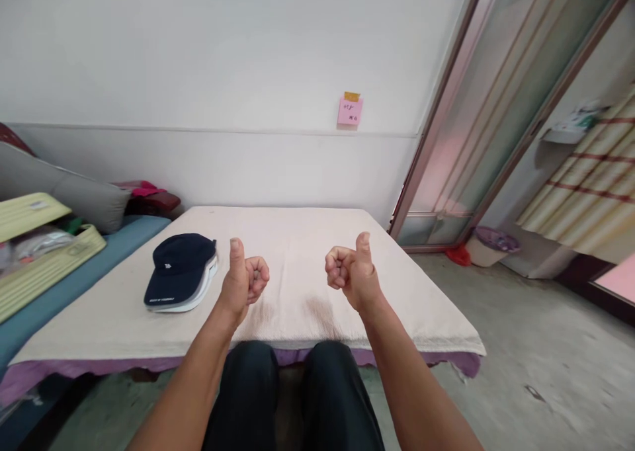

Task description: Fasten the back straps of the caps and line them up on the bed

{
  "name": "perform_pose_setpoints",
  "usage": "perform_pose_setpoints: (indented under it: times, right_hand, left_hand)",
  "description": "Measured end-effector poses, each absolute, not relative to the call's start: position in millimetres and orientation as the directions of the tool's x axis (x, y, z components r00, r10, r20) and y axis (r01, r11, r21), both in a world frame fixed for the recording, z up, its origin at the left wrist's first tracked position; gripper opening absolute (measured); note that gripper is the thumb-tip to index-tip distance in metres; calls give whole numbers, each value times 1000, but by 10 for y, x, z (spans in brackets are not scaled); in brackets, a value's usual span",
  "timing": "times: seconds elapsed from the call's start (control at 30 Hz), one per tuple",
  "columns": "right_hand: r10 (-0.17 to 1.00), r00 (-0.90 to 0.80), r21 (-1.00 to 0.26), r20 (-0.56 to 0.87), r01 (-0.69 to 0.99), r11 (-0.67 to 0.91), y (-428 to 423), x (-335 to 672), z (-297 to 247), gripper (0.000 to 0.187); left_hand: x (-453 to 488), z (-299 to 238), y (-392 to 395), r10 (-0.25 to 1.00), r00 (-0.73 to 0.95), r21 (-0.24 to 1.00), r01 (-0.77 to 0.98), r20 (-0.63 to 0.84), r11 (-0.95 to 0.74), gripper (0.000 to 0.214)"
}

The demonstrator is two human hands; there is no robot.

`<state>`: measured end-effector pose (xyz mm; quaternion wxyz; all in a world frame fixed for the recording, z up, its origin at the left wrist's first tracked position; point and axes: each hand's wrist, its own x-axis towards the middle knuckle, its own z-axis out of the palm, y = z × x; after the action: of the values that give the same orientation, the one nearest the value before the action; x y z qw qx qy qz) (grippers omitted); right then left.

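A bump is being risked on the left side, because the dark blue cap (181,262) is being seen just beside the left hand (241,279). If that hand is being swung outward too fast, the cap is perhaps being put in danger of a push. The white cap (204,292) is being mostly covered by the blue one, so a slide is being risked, it seems, if only one of them is being pulled. Both caps are being held up by the pale cloth (292,233), toward its left side. A tug on the cloth is also being feared, since its front edge is being seen close to the knees (252,362), and the caps are maybe being dragged along by such a tug. Nothing is being seen in either hand. The left hand is being held up with fingers curled in and thumb raised. The right hand (353,274) is being held the same way, well apart from the left. Both arms (409,371) are being stretched forward. Whether the cloth is being touched cannot be told.
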<state>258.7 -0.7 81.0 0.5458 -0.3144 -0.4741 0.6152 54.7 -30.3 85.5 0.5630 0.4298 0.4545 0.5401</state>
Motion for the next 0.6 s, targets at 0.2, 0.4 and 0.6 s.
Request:
perform_pose_setpoints:
  times: [0.2,0.4,0.6]
  right_hand:
    - [968,-201,-919,151,-390,62,-85,2578,830,77]
    - [969,-188,-920,158,-384,75,-87,2587,877,78]
    - [973,-184,-927,136,-371,59,-45,2595,846,76]
  left_hand:
    - [452,845,-348,999,-16,970,-240,-31,26,79]
    - [353,828,-356,999,-34,968,-251,-8,-1,79]
    - [318,755,-317,996,-88,976,-216,3,-22,71]
